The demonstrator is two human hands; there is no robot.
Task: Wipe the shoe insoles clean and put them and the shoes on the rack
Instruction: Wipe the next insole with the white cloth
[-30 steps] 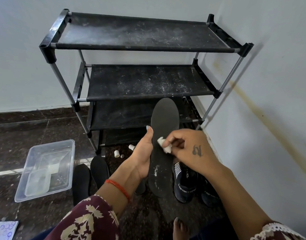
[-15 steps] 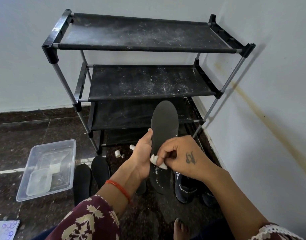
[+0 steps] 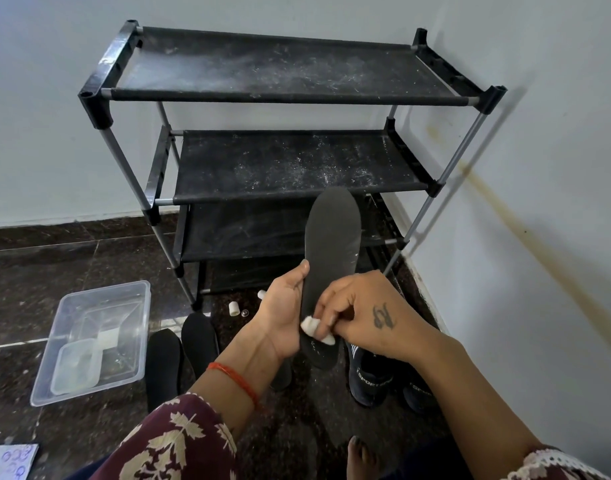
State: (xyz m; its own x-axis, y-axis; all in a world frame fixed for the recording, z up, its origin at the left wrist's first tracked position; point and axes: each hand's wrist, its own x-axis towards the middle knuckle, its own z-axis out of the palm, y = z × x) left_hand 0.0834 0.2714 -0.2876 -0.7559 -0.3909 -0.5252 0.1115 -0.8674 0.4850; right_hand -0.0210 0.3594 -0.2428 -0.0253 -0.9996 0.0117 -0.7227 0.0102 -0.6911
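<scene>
My left hand (image 3: 283, 317) holds a dark grey insole (image 3: 333, 244) upright by its left edge, in front of the black shoe rack (image 3: 272, 98). My right hand (image 3: 362, 317) pinches a small white wipe (image 3: 314, 327) against the insole's lower part. Two more black insoles (image 3: 179, 355) lie flat on the floor to the left of my arm. A pair of dark sports shoes (image 3: 376, 379) stands on the floor below my right wrist, partly hidden by it. The rack's dusty shelves hold nothing.
A clear plastic tub (image 3: 92, 341) with a smaller container inside sits on the dark floor at left. Small white caps (image 3: 234, 308) lie near the rack's foot. A white wall (image 3: 539, 237) runs close along the right. My bare toes (image 3: 361, 455) show at the bottom.
My right hand has moved the wipe down the insole from its middle toward the heel end. The left hand keeps the insole upright.
</scene>
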